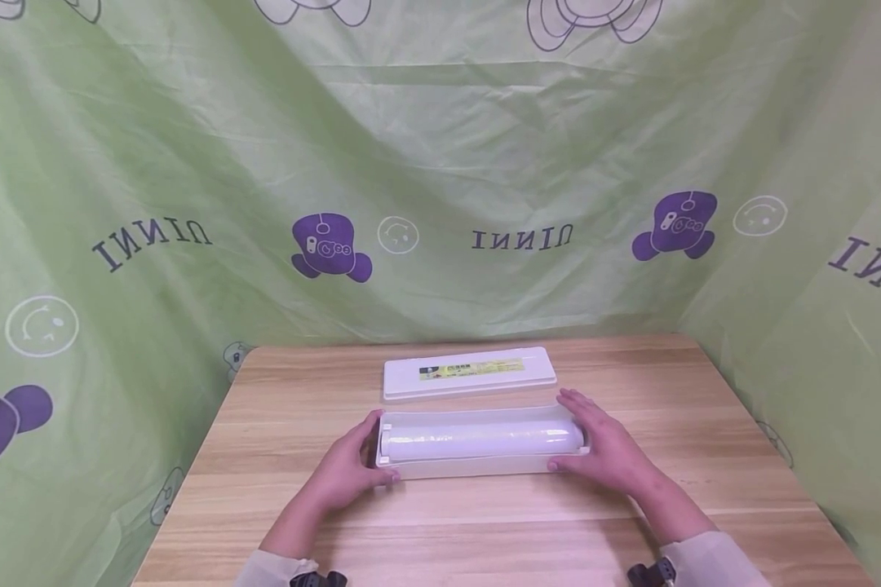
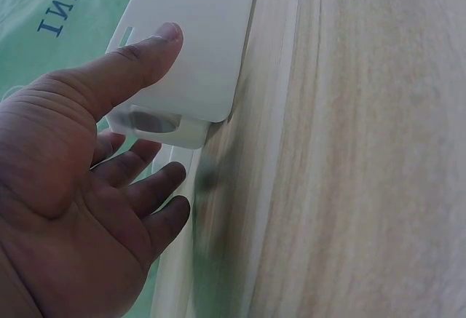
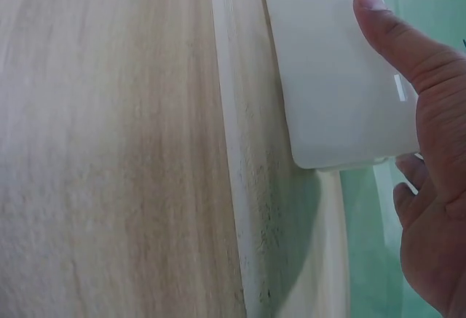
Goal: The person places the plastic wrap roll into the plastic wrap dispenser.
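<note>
A long white cling film box (image 1: 477,466) sits uncovered on the table, with a shiny roll of cling film (image 1: 477,439) lying in it. My left hand (image 1: 343,466) holds the box's left end, thumb on the front wall and index finger by the back corner. In the left wrist view its other fingers (image 2: 164,187) spread below the end of the box. At the opposite end my right hand (image 1: 608,447) spans the box, thumb in front and fingers round the back corner. Behind the box lies its white lid (image 1: 400,379) with a yellow-green label.
The wood-grain table (image 1: 484,538) runs up to a green printed curtain (image 1: 440,293) at the back and both sides. A wrist camera (image 1: 319,579) shows at the left sleeve, another camera (image 1: 652,572) at the right.
</note>
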